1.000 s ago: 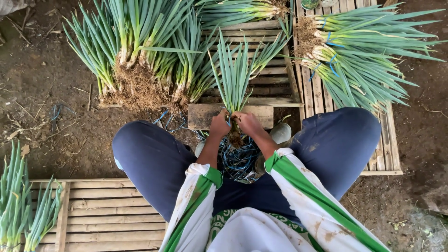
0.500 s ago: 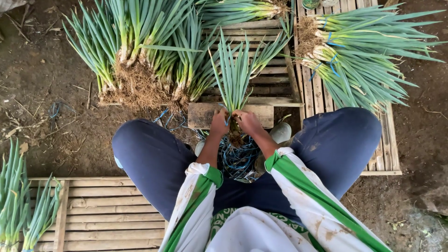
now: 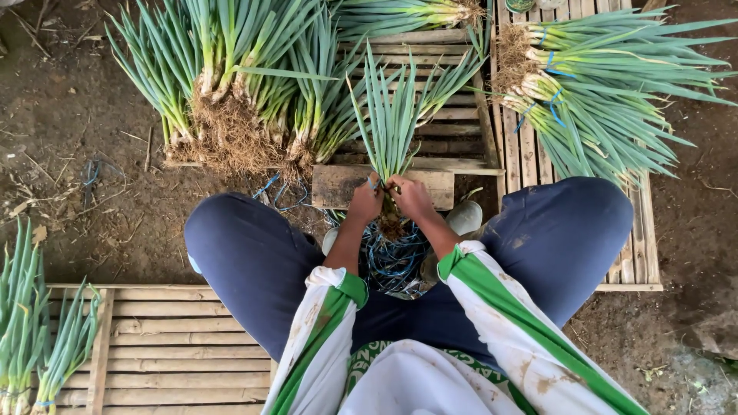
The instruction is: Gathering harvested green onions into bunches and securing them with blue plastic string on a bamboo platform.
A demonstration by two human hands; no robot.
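Observation:
A small bunch of green onions (image 3: 392, 123) stands upright between my knees, leaves fanning away from me. My left hand (image 3: 366, 201) and my right hand (image 3: 411, 198) both grip it near the base, side by side, over a short wooden block (image 3: 430, 188). The roots hang below my hands, above a tangle of blue ties (image 3: 396, 257) on the ground. What my fingertips do at the stems is too small to tell.
Loose green onions with earthy roots (image 3: 231, 84) lie ahead on the left. Tied bundles (image 3: 600, 92) rest on a wooden slat pallet (image 3: 646, 253) at the right. Another slat pallet (image 3: 177, 346) and more onions (image 3: 31, 330) are at the lower left. The ground is bare dirt.

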